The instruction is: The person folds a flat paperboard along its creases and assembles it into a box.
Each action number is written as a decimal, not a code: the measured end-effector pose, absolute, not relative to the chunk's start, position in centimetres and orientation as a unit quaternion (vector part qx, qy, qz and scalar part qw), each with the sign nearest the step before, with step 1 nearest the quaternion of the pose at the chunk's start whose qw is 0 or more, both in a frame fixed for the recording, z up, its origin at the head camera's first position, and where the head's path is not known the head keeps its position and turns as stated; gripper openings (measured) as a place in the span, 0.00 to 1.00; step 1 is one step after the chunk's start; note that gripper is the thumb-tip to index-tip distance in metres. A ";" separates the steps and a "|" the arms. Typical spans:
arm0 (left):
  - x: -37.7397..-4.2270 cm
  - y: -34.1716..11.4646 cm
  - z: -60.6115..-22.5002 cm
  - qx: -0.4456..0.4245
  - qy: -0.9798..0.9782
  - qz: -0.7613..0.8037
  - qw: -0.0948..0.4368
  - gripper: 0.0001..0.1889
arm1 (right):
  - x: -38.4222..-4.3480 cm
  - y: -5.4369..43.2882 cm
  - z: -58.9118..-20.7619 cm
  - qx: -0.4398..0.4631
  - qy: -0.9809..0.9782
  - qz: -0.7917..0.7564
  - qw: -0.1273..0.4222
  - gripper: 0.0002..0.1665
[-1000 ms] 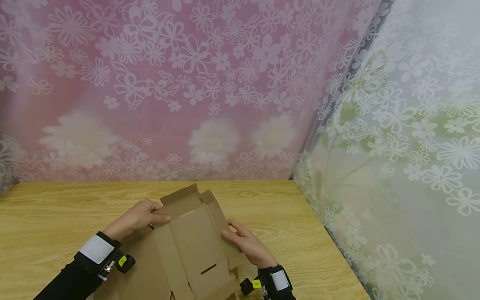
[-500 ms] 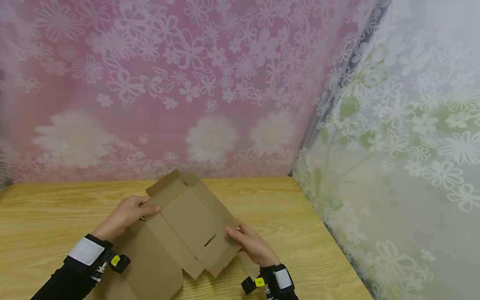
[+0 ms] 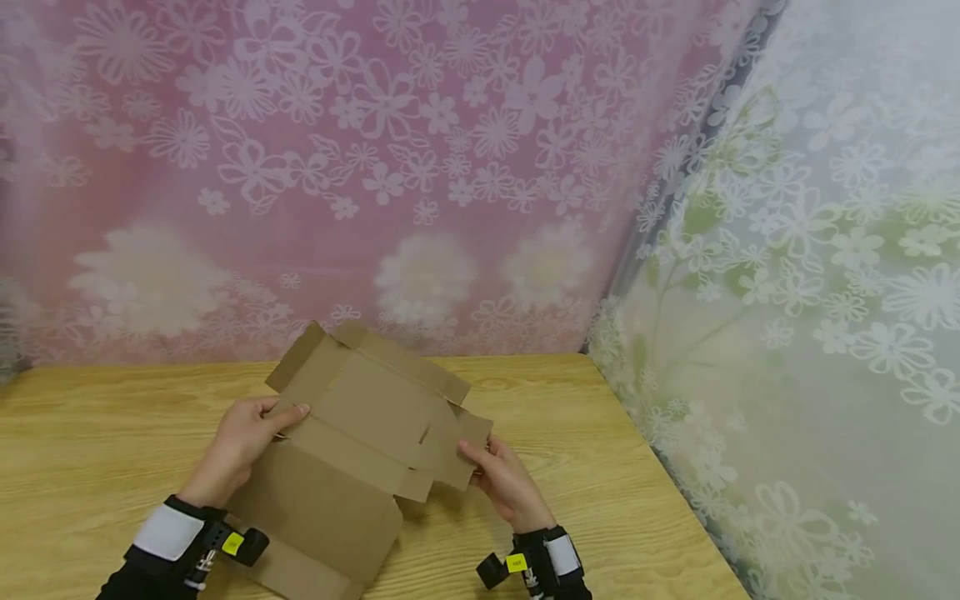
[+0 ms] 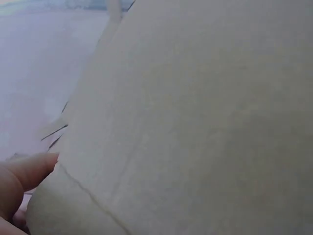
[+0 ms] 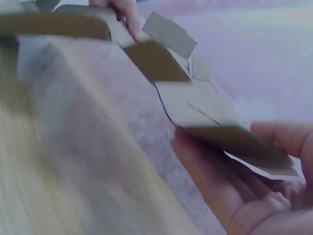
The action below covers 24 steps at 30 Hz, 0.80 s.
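A flattened brown cardboard box point(image 3: 375, 408) with creases, flaps and a short slot is held up at a tilt over the table in the head view. My left hand point(image 3: 243, 437) pinches its left edge, thumb on top and fingers hidden behind. At the other end my right hand point(image 3: 506, 483) pinches a flap near the slot between thumb and fingers. A wide cardboard panel point(image 4: 195, 107) fills most of the left wrist view, with a fingertip at its edge. In the right wrist view, the fingers point(image 5: 210, 181) lie under the folded end flap and the thumb is over it.
The wood-grain table point(image 3: 615, 500) stretches under the cardboard and to both sides. Behind it hangs a pink flowered curtain point(image 3: 450, 167), and a pale flowered curtain point(image 3: 825, 333) runs along the right edge.
The cardboard has turned counterclockwise, its far end swinging left and its near panels coming into view. My right hand has shifted its grip to the end flap, which now bends up.
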State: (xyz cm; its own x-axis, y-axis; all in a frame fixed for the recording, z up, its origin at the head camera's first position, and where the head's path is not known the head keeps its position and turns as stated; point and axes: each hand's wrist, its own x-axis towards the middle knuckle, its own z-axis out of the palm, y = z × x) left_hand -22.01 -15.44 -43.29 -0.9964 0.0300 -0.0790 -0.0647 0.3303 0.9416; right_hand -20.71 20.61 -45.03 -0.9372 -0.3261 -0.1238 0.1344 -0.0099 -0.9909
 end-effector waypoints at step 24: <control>-19.6 -11.2 -43.5 -0.155 0.710 0.676 -0.123 0.17 | -21.1 13.7 -43.6 -0.012 0.620 -0.783 0.053 0.30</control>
